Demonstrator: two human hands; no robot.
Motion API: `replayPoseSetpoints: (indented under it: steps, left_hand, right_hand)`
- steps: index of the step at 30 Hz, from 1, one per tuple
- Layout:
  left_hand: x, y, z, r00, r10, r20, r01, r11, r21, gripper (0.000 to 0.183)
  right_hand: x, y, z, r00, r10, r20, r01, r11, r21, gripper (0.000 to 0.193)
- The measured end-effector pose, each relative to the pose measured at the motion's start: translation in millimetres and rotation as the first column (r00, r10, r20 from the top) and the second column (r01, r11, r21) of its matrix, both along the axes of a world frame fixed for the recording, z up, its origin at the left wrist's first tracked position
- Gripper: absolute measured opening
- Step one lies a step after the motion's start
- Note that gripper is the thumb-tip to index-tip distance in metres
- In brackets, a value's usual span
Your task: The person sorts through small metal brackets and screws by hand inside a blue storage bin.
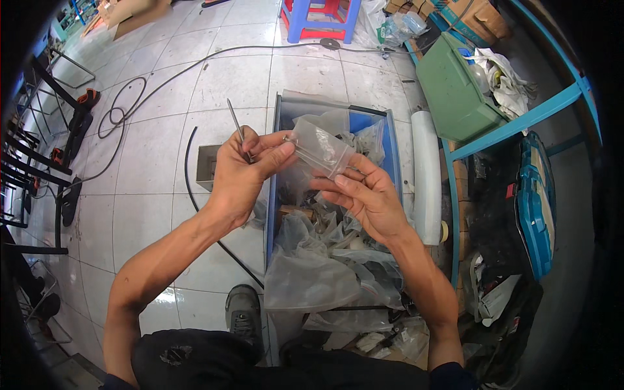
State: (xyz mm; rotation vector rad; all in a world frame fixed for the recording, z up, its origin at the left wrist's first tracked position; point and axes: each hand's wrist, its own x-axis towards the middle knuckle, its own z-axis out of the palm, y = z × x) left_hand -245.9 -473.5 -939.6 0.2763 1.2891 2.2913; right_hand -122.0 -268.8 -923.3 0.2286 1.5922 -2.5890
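Observation:
My left hand grips a thin metal rod that sticks up past my knuckles, and its thumb and fingers also pinch the open mouth of a small clear plastic bag. My right hand supports the same bag from below and from the right. Both hands hover over a blue plastic bin on the floor, filled with several crumpled clear bags and small parts.
A white roll lies right of the bin. A green box and a blue metal shelf frame stand at right, with a teal tool case. Black cables cross the tiled floor; a blue stool is behind. My shoe is below.

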Motion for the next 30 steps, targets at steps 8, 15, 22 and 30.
replayPoseSetpoints:
  steps: [8,15,22,30]
  left_hand:
    - [2.9,1.7,8.1,1.000,-0.028,-0.002,0.028,1.000,-0.009,0.044]
    - [16.4,3.9,5.3,0.982,-0.008,-0.187,-0.008,0.996,-0.085,0.047]
    - [25.3,8.2,16.4,0.907,0.015,-0.421,-0.092,0.982,-0.163,0.049]
    - [29.3,8.7,4.7,0.879,-0.083,-0.470,-0.044,0.967,-0.253,0.055]
  right_hand:
    - [3.0,-6.5,6.8,0.999,-0.050,-0.007,0.051,0.991,0.120,0.036]
    - [0.5,-23.0,-4.0,0.990,-0.133,-0.045,0.140,0.972,0.187,0.035]
    - [-0.4,-36.8,-15.4,0.991,-0.135,-0.009,0.136,0.987,0.087,0.029]
    - [14.2,-39.2,-23.6,0.994,-0.110,0.017,0.109,0.993,0.046,0.028]
